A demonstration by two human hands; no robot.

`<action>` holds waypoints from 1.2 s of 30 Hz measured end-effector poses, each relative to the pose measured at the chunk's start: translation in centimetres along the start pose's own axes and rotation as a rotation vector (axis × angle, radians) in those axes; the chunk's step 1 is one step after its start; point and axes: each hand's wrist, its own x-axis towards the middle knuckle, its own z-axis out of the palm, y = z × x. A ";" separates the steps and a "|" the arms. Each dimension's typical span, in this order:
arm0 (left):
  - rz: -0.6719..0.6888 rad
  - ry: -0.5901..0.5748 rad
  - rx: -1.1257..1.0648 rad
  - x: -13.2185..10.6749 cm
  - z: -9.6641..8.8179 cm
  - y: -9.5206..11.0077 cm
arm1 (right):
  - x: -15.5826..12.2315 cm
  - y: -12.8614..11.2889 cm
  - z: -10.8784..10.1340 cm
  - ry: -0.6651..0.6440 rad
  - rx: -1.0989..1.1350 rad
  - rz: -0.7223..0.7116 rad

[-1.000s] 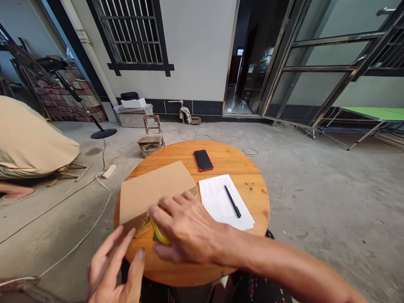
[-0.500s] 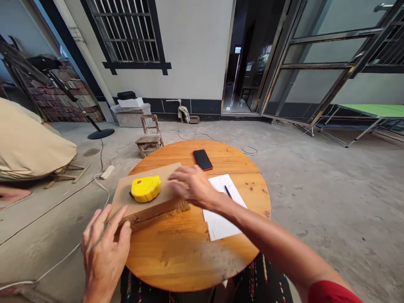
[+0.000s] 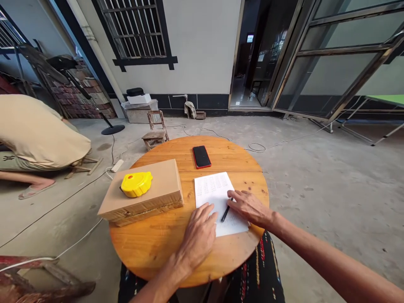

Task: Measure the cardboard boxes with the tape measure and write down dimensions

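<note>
one tape measure (image 3: 136, 184), one cardboard box (image 3: 164, 181), one phone (image 3: 201, 157), one pen (image 3: 225, 213), two hands (image 3: 199, 233)

a barred window (image 3: 135, 31) breaks the pale wall (image 3: 202, 50) above a grey concrete floor (image 3: 315, 185).

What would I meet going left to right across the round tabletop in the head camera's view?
Yellow tape measure → left hand → black pen → right hand.

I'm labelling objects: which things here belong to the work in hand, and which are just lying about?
Work in hand, apparently:
paper by the left hand
pen at the right hand
probably yellow tape measure and cardboard box

Lying about, apparently:
phone
wooden chair
</note>
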 end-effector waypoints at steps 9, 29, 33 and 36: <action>0.034 -0.154 0.016 2.6 2.0 -0.6 | -3.0 -0.3 -4.0 0.619 0.609 0.629; -0.009 -0.099 -0.045 4.2 2.2 -1.7 | 3.8 -1.2 0.8 0.377 0.853 0.602; -0.020 -0.128 -0.023 4.3 2.1 -1.7 | 3.7 -1.0 2.1 0.348 0.864 0.638; -0.038 -0.123 0.000 4.5 2.1 -1.7 | 3.7 -0.9 2.8 0.351 0.859 0.660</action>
